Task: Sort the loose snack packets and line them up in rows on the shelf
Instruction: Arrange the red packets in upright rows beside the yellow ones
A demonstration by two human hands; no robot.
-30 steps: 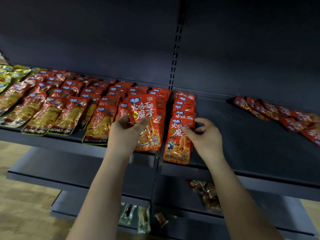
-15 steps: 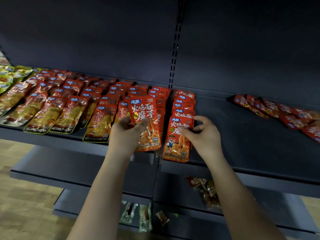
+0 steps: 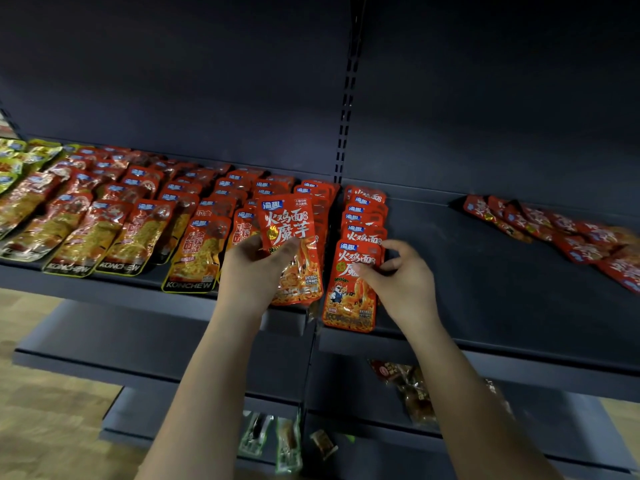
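Head view, frame centre: left hand (image 3: 252,271) grips a raised red foil snack packet (image 3: 289,230); right hand (image 3: 401,278) pinches the front red packet (image 3: 349,292) lying on the dark shelf (image 3: 485,289).

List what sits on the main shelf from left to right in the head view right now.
Yellow-green packets → rows of orange KONCHEW packets → red packet held up in the left hand → left hand → front red packet of the row under the right hand → right hand → bare shelf → loose red packets.

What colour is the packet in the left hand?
Mainly red-orange packet, held by the left hand; head view.
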